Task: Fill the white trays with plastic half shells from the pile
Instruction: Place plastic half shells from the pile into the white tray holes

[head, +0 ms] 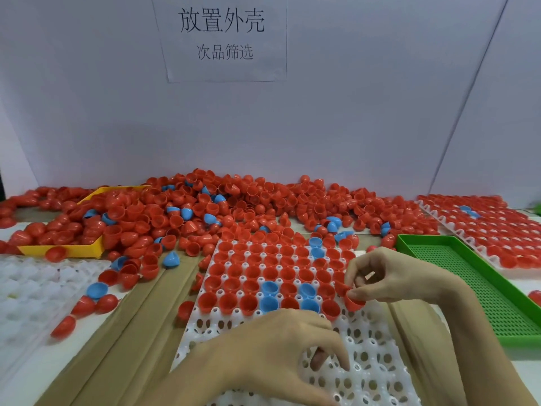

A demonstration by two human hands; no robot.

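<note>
A red half shell (352,303) is pinched at its rim by the right hand (389,276), at the right edge of the middle white tray (366,373). The left hand (281,344) is rested on the tray's near rows, fingers loosely curled and holding nothing. The shells are judged light, stiff and slick, best taken by the rim. The pile (234,206) is heaped beyond.

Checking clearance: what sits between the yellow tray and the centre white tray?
In the head view, loose red and blue half shells spilled from the pile lie between the yellow tray and the centre white tray, on brown cardboard strips.
</note>
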